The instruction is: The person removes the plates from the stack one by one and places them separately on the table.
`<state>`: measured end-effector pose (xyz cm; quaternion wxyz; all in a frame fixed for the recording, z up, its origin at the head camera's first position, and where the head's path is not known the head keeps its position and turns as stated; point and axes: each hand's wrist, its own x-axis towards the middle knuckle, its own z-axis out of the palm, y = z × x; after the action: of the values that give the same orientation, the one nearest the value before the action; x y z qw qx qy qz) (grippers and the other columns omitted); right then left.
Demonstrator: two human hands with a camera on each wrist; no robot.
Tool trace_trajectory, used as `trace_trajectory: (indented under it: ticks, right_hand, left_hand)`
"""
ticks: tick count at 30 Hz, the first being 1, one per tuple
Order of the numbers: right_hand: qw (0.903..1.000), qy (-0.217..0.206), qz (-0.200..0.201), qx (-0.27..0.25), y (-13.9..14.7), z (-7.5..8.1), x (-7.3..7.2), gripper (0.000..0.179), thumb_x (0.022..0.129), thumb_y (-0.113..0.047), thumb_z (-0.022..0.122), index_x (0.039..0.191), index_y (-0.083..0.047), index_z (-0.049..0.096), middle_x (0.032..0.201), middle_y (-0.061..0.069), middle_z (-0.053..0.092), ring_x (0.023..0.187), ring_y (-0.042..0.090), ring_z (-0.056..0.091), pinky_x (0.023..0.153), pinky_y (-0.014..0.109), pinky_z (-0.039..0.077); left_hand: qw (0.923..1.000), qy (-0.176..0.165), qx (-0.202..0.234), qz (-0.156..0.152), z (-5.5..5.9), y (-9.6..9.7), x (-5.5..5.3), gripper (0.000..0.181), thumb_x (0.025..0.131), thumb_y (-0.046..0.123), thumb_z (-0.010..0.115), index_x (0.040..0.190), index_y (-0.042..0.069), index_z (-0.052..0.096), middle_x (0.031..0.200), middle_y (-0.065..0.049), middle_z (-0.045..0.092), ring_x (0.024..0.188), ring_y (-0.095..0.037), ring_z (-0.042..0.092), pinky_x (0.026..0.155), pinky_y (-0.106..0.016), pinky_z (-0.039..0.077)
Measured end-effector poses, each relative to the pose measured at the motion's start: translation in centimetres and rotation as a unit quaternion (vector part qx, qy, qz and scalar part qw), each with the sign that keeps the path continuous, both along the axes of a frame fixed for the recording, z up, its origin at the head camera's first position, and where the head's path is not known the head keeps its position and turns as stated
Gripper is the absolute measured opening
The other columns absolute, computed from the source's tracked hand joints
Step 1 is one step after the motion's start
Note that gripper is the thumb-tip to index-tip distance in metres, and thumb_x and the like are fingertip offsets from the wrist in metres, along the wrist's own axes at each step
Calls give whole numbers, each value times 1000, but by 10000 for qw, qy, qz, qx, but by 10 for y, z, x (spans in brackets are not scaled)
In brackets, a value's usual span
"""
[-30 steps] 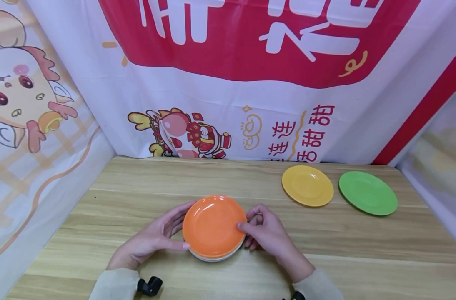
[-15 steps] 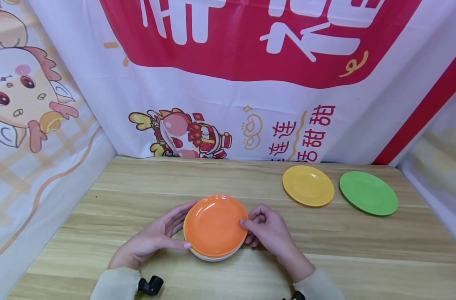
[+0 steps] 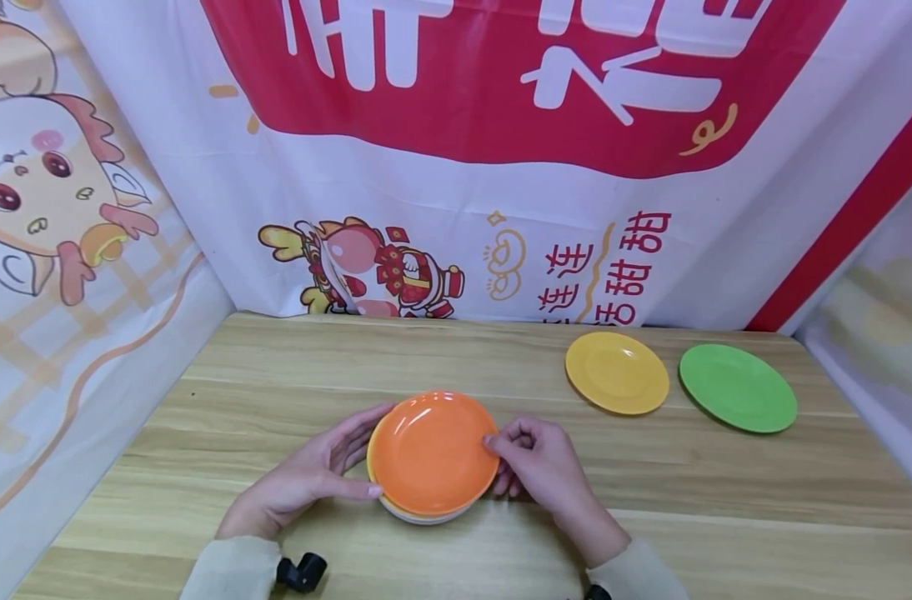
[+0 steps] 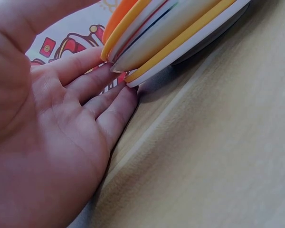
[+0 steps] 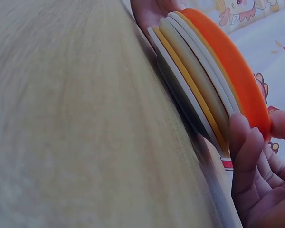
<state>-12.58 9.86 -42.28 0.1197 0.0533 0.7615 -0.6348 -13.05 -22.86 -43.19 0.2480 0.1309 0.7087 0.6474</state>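
Note:
An orange plate (image 3: 435,454) tops a stack of several plates in the middle of the table. My right hand (image 3: 542,462) pinches its right rim, thumb on top and fingers below. The plate sits slightly right of the layers under it, baring a yellow rim at the left. Along the stack's left side rests my left hand (image 3: 313,471), fingers extended against the edges and thumb at the near-left rim. From the right wrist, white plates (image 5: 199,57) and a yellow plate (image 5: 190,80) show beneath the orange one. In the left wrist view the fingertips touch the lower yellow plate (image 4: 180,42).
Farther back on the right lie a yellow plate (image 3: 617,372) and a green plate (image 3: 737,388), side by side on the wooden table (image 3: 276,358). A printed cloth (image 3: 463,192) hangs behind the table's back edge, and more cloth lines both sides.
The orange plate has slid a little to the right on the stack, together with my right hand, uncovering more yellow rim at the left. My left hand has stayed in place.

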Motion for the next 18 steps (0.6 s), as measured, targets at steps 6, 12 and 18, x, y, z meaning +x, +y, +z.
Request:
trace_trajectory:
  ticks: [6,12,18]
  right_hand:
    - [9999,-119,42,-89,2,0,-2,23,98,-26,77,100,-4,73,70,7,72,56,17,69,51,25,58]
    - [9997,-119,69,-198,2,-1,-2,24,99,-26,76,100,-2,73,69,7,72,56,17,70,52,24,58]
    - [9997,-157,36,-169,2,-1,-3,22,100,-25,74,99,-3,73,69,7,72,56,17,70,52,24,58]
  left_hand:
    - [10000,8,41,29,0,0,0,100,87,5,88,170,17,32,180,-6,24,168,-38,14,114,-5,37]
    - [10000,-9,45,24,0,0,0,102,86,5,88,170,16,31,181,-6,23,169,-38,13,114,-4,37]
    - [10000,-38,49,32,1,0,0,103,85,4,88,170,17,31,181,-5,23,169,-38,12,114,-4,36]
